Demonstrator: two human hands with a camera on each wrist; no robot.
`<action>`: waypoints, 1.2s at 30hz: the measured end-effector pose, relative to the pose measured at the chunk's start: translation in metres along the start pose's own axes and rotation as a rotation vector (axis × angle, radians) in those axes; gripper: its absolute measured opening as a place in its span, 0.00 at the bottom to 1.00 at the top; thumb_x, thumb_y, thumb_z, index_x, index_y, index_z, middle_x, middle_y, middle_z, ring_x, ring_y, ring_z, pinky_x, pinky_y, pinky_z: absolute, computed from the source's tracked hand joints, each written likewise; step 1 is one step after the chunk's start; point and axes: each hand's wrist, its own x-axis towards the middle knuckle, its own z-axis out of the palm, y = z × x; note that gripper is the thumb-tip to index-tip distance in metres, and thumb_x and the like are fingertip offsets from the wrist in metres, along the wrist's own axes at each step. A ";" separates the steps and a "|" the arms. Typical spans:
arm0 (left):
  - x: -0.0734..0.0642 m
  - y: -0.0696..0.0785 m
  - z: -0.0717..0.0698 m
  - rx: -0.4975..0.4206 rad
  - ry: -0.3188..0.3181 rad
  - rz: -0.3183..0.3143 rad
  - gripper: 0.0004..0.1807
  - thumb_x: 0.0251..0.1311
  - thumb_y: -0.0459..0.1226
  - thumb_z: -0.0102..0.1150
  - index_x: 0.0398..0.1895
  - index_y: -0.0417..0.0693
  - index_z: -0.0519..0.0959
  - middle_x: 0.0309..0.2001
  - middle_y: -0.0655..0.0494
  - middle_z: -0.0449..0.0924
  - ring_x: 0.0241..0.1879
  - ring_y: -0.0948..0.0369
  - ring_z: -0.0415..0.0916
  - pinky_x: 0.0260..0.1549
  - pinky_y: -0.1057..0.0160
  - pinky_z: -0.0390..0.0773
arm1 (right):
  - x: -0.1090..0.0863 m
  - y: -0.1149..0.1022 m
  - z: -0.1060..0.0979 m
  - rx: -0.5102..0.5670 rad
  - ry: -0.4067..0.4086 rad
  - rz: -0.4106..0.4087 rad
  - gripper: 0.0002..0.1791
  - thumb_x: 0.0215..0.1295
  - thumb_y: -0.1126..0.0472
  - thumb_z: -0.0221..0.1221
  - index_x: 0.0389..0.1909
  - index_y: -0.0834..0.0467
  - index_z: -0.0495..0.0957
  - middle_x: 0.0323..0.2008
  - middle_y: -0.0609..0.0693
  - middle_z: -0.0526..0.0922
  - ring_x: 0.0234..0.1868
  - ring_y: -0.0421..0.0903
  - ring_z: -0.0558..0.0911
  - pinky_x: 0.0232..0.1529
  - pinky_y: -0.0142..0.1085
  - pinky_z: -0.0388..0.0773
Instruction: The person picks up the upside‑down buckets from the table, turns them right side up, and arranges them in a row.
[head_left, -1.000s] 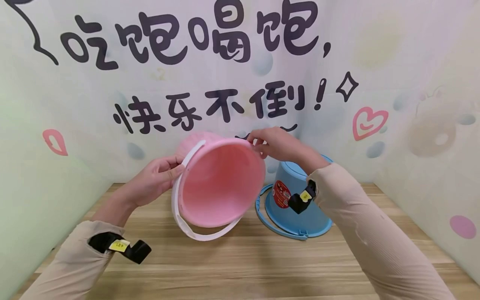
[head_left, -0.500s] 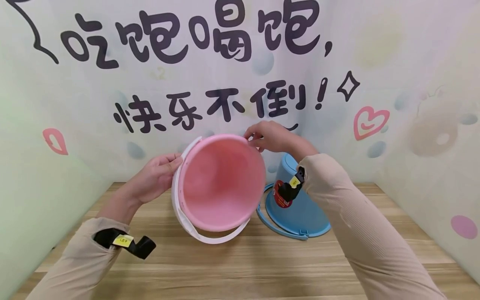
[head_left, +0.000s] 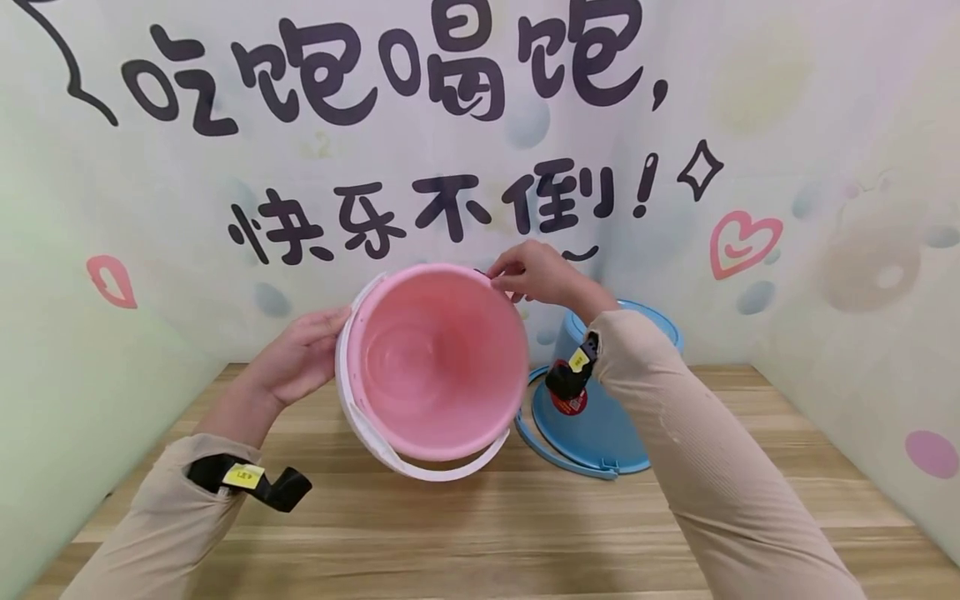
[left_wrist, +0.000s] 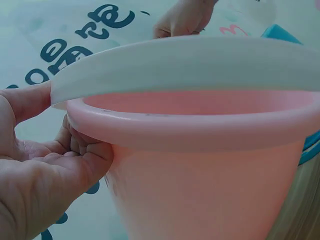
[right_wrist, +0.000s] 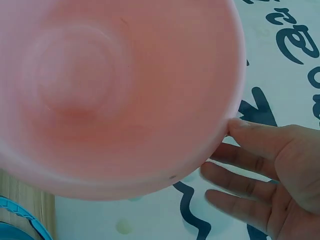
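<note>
A pink bucket (head_left: 483,375) is held up off the table, tipped on its side with its mouth toward me. Its white handle (head_left: 444,473) hangs around the left and lower rim. My left hand (head_left: 296,358) grips the bucket's left side; in the left wrist view the thumb lies against the handle (left_wrist: 190,65) and the curled fingers sit under the rim. With my right hand (head_left: 542,273) I pinch the upper right rim. The right wrist view shows that thumb at the rim, the lower fingers loose of it. Nothing lies inside the bucket.
Upside down on the wooden table (head_left: 450,550) stands a blue bucket (head_left: 596,425), partly hidden behind my right forearm. Its blue handle (head_left: 558,458) lies on the table at its left. A printed cloth wall (head_left: 645,250) rises close behind both buckets.
The pink bucket has turned so its mouth faces me more squarely, showing its bottom. Both hands shifted slightly with it, still holding on. The blue bucket stays in place.
</note>
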 end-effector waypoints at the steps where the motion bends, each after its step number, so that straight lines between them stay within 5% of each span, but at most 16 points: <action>1: -0.001 0.000 -0.001 -0.025 -0.004 0.002 0.23 0.72 0.36 0.28 0.47 0.45 0.79 0.44 0.55 0.76 0.42 0.62 0.72 0.44 0.66 0.74 | -0.001 0.002 0.000 0.005 0.001 0.008 0.12 0.61 0.63 0.59 0.46 0.58 0.80 0.32 0.51 0.82 0.32 0.46 0.81 0.33 0.37 0.77; 19: -0.012 -0.002 -0.015 -0.504 0.070 0.053 0.21 0.72 0.36 0.29 0.50 0.37 0.74 0.44 0.49 0.76 0.43 0.58 0.75 0.43 0.62 0.75 | -0.027 0.025 0.020 0.195 -0.106 0.076 0.19 0.64 0.61 0.56 0.55 0.61 0.71 0.33 0.54 0.83 0.33 0.47 0.83 0.33 0.37 0.80; 28: -0.011 -0.003 -0.016 -0.568 0.112 0.059 0.20 0.72 0.37 0.31 0.48 0.37 0.75 0.43 0.49 0.76 0.42 0.58 0.75 0.43 0.61 0.76 | -0.043 0.022 0.027 0.291 -0.090 0.033 0.21 0.64 0.64 0.56 0.57 0.66 0.69 0.31 0.56 0.83 0.31 0.50 0.83 0.33 0.38 0.80; 36: -0.011 -0.005 -0.022 -0.578 0.091 0.011 0.21 0.72 0.38 0.30 0.56 0.42 0.73 0.47 0.50 0.75 0.44 0.58 0.73 0.45 0.60 0.75 | -0.040 0.020 0.032 0.339 -0.012 0.115 0.20 0.64 0.65 0.55 0.56 0.66 0.71 0.31 0.59 0.82 0.31 0.50 0.83 0.34 0.38 0.80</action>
